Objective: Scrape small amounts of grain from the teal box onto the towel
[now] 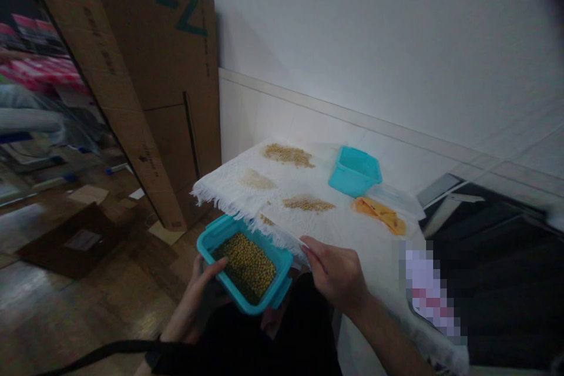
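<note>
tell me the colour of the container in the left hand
The container in the left hand is turquoise, seen best in the head view.

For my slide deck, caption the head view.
Left hand holds a turquoise tub of beans by a fringed white cloth.

No word or number could be read for certain. The tall cardboard box (pixel 163 70) bore a large teal mark (pixel 191 28) high on its broad side, angular like zigzag letters set aslant, though which letters could not be told. Columns of small dark print (pixel 94 17) ran down its narrower face, too blurred to make out, with a small dark symbol (pixel 143 158) lower down. A pale label (pixel 83 239) on the brown cardboard piece (pixel 48 241) on the floor (pixel 118 282) was illegible. The pixelated patch (pixel 429 294) at the right showed no legible text.
</note>
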The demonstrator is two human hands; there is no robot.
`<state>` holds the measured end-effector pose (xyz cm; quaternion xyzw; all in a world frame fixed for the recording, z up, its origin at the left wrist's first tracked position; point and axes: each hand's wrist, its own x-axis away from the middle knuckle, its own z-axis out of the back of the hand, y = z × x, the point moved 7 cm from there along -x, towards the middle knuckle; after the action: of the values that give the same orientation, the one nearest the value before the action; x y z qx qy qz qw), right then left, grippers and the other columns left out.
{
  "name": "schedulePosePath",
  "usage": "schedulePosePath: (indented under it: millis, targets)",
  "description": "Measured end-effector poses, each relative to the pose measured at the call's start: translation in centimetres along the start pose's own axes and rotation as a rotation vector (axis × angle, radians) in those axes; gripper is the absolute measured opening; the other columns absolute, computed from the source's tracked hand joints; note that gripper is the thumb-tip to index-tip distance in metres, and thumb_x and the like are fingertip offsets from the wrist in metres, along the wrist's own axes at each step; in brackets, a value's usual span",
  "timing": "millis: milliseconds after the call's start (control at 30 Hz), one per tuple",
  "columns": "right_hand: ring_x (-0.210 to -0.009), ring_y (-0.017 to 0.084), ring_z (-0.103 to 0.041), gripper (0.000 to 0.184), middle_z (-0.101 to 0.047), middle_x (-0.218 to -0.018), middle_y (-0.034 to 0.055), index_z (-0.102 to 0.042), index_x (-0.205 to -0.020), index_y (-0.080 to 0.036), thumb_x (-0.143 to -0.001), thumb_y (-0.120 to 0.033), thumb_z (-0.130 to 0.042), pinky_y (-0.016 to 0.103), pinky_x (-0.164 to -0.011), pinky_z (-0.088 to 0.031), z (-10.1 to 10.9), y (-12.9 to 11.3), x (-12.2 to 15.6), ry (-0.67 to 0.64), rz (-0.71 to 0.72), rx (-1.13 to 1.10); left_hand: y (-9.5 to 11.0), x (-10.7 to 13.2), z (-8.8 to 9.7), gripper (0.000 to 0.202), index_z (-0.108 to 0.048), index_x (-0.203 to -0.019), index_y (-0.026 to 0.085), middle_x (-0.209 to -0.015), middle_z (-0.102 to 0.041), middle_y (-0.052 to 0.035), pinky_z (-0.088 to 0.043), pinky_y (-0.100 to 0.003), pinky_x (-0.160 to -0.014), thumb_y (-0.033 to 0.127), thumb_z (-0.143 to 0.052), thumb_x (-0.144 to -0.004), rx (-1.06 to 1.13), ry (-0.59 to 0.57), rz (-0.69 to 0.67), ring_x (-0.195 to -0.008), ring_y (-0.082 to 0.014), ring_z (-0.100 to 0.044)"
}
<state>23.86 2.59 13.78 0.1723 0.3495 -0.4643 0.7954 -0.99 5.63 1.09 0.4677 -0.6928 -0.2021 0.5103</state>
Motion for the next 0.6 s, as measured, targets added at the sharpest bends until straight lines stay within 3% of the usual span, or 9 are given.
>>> schedulePosePath:
  millis: [167, 300, 433, 600]
  targets:
    - [-0.075, 0.013, -0.080, 0.028, -0.085, -0.098, 0.0010, -0.072, -0.120, -0.025, -0.101, -0.014, -0.057, 0.021, -0.071, -0.063, 0.5, -1.2, 0.2, 0.021, 0.034, -0.010, 0.2, 0.0, 0.2, 0.077, -0.047, -0.147, 0.039, -0.138, -0.069, -0.0094, -0.063, -0.051, -0.088, 0.043, -0.085, -0.080, -0.019, 0.003, -0.020, -0.113, -0.0341, -0.074]
    - [-0.064, 0.014, -0.076, 0.021, -0.084, -0.087, 0.0032, -0.076, -0.114, -0.023, -0.103, -0.023, -0.059, 0.021, -0.063, -0.060, 0.0, 1.5, -1.7, 0.113, -0.049, 0.102, 0.1, -0.5, 0.6, 0.080, -0.050, -0.145, 0.039, -0.134, -0.071, -0.0094, -0.065, -0.051, -0.082, 0.042, -0.087, -0.075, -0.015, 0.036, -0.041, -0.109, -0.0346, -0.075]
    - [-0.060, 0.016, -0.075, 0.026, -0.083, -0.081, 0.0045, -0.077, -0.116, -0.021, -0.105, -0.027, -0.054, 0.021, -0.057, -0.055, -2.0, 4.3, -3.6, 0.096, -0.103, 0.151, -0.1, -1.1, 0.9, 0.083, -0.050, -0.146, 0.039, -0.130, -0.072, -0.0093, -0.065, -0.050, -0.079, 0.040, -0.088, -0.073, -0.005, 0.058, -0.032, -0.104, -0.0336, -0.076]
    - [-0.067, 0.015, -0.077, 0.024, -0.085, -0.094, 0.0045, -0.076, -0.117, -0.023, -0.103, -0.020, -0.056, 0.021, -0.066, -0.060, -3.0, 3.7, -3.3, 0.014, -0.027, 0.048, 0.2, -0.6, 0.7, 0.084, -0.050, -0.148, 0.038, -0.132, -0.072, -0.0103, -0.064, -0.051, -0.083, 0.041, -0.088, -0.074, 0.002, 0.025, -0.024, -0.107, -0.0354, -0.076]
